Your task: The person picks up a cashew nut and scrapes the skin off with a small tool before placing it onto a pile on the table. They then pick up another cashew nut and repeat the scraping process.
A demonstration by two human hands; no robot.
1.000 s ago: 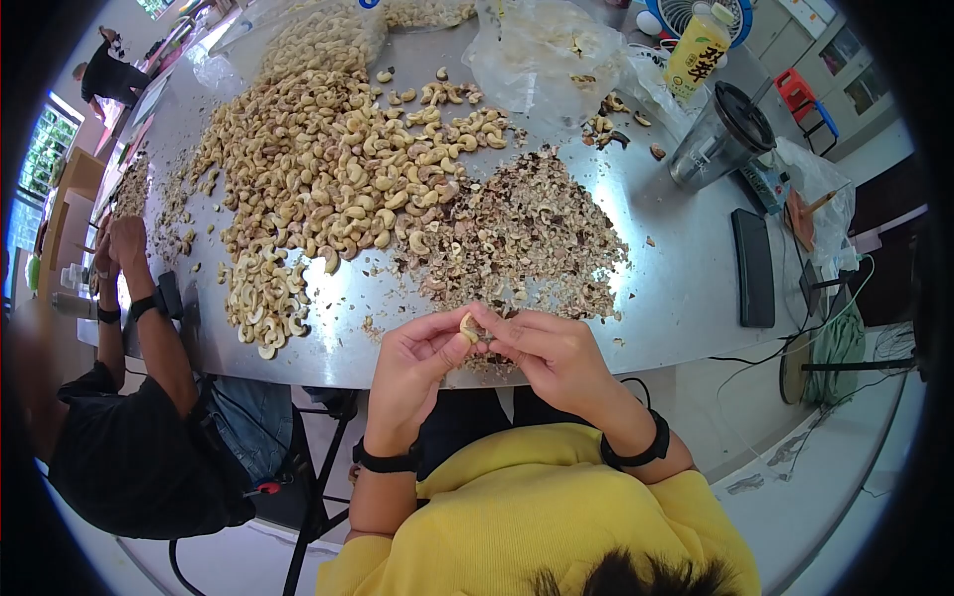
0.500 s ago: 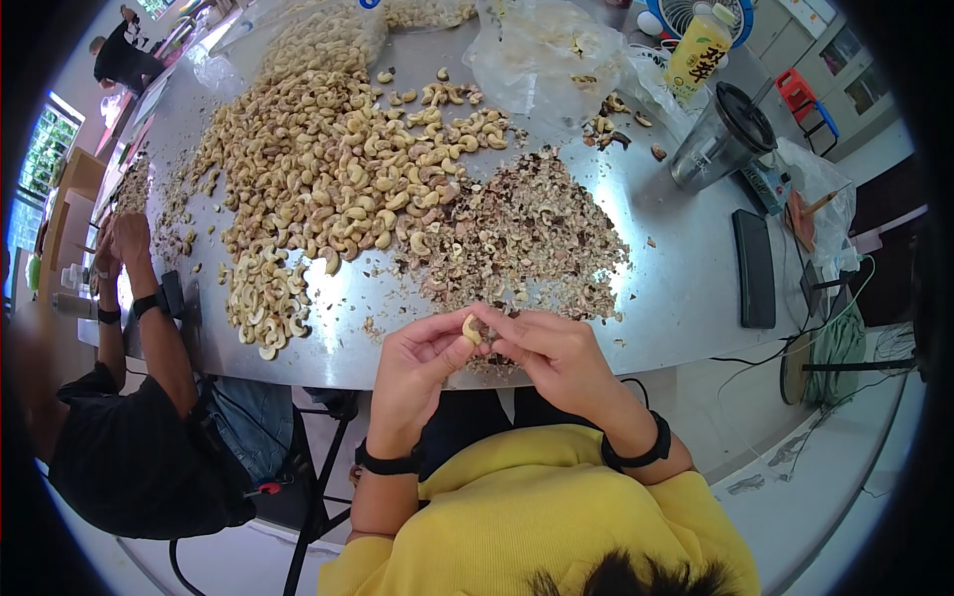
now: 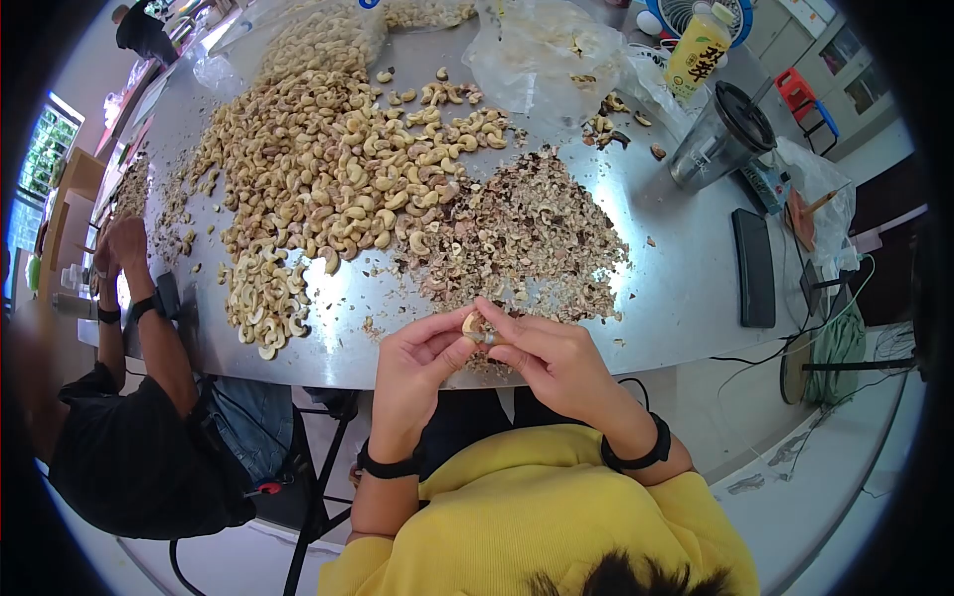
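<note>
A cashew nut is pinched between the thumb and fingertips of my left hand, just above the table's near edge. My right hand meets it from the other side, its index finger against the nut. A small pale, greyish thing shows at my right fingers, too small to name. Just beyond both hands spreads a heap of skin flakes and broken bits. To its left lies a large pile of whole cashews, with a smaller group of paler cashews at its near end.
The metal table also bears clear plastic bags, a lidded tumbler, a yellow bottle and a black phone. At the left a co-worker in a black shirt has their hands over the table.
The cashew has turned a little in my left fingers. My right index finger has shifted slightly upward, and the pale thing shows more. Far back, another person has moved.
</note>
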